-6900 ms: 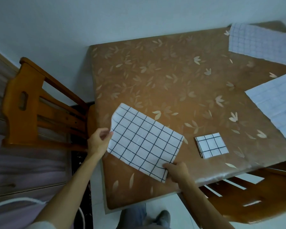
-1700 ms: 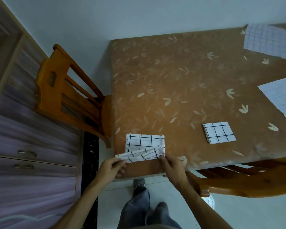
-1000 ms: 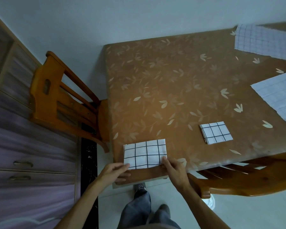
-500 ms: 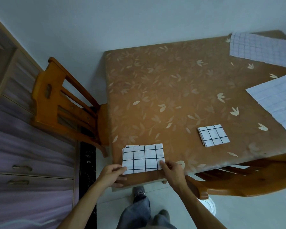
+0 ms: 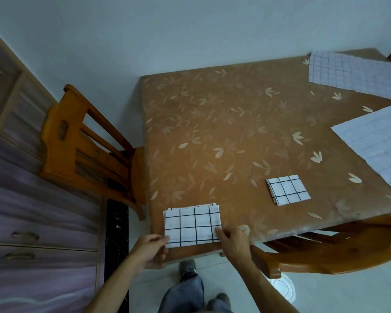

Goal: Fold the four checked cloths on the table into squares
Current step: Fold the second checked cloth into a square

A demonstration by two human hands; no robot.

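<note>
Cloth (image 5: 192,224) lies lengthwise along table (image 5: 212,132) edge.

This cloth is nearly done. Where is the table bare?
Widest bare stretch: the middle and far left of the table, from the wall to the folded square. A narrower gap lies between the half-folded cloth and that square. Crowded: the right side, under two unfolded cloths, and the near-left corner, where left hand and right hand hold it.
</note>
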